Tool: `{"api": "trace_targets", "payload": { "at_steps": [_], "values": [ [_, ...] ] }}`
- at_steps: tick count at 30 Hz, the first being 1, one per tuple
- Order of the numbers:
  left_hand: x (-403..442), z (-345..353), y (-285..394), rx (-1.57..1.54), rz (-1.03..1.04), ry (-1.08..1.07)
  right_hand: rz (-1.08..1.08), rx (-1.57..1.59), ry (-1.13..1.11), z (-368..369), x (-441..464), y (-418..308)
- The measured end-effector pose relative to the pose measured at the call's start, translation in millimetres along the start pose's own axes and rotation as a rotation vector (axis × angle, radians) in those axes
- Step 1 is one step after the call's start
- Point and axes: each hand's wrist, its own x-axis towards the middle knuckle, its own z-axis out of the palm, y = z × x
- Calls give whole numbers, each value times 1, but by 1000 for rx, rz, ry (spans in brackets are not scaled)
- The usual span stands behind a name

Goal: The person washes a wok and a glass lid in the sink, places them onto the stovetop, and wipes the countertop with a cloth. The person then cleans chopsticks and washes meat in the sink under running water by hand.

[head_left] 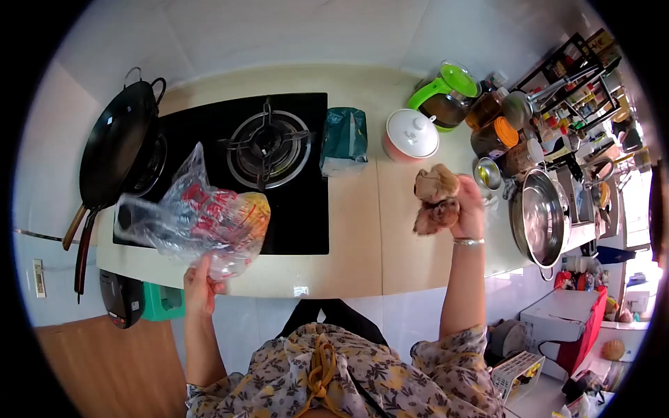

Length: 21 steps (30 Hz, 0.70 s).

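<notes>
My left hand [202, 284] is closed on the lower edge of a clear plastic bag [182, 221] with red printing, held above the black gas stove [296, 233]. Something yellow-orange shows at the bag's right side; I cannot tell whether it is print or contents. Over the counter on the right, my right hand [471, 210] grips a bunch of brown, wrinkled lumps [437, 198], whose kind I cannot make out. Beyond them stands a white lidded pot [411, 136]. A small metal bowl [488, 173] sits just past my right fingers.
A black wok [117, 150] leans at the left of the stove. Next to the burner [268, 143] lies a dark green packet [344, 136]. A green-lidded glass jug [446, 97], several jars [496, 137] and a steel pan [540, 217] line the right side.
</notes>
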Motion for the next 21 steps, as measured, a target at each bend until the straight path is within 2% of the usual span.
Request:
{"api": "trace_targets", "payload": {
  "at_steps": [1,3,4,5,7,8,9,10,11,12,13,15,17,19,20,21],
  "values": [
    [2,-3,-4,-3,-14,-7,-18,-249,-9,-5,5,15],
    [8,-2,-10,146,62,269,-249,-1165,220,-12,11,43],
    [12,-5,-16,135,56,264,-306,-1182,302,-14,13,45],
    [10,-19,-27,283,262,349,-356,-1195,376,-8,9,47],
    [7,-45,-36,615,683,500,-328,-1092,297,8,-4,47],
    [-6,-32,-20,564,708,454,-312,-988,232,14,-11,49],
    [-16,-20,-6,572,707,437,-388,-1063,214,19,-12,61],
    [-23,-8,7,697,842,446,-462,-1142,202,23,-12,79],
    [-27,4,16,815,981,447,-443,-1164,182,29,-16,97],
    [-28,16,23,843,1073,383,-281,-1224,82,59,-24,75],
    [-23,27,24,837,1077,353,-496,-1304,140,67,-30,99],
    [-18,45,23,796,1152,115,-486,-1272,51,83,-54,104],
    [-18,78,20,690,1031,-86,-430,-1332,-58,84,-80,89],
    [-22,113,24,786,943,-267,-411,-1362,-101,61,-105,78],
    [-24,130,23,786,953,-275,-398,-1386,-157,47,-116,72],
    [-25,148,19,820,949,-398,-354,-1417,-129,30,-126,63]
  ]
}}
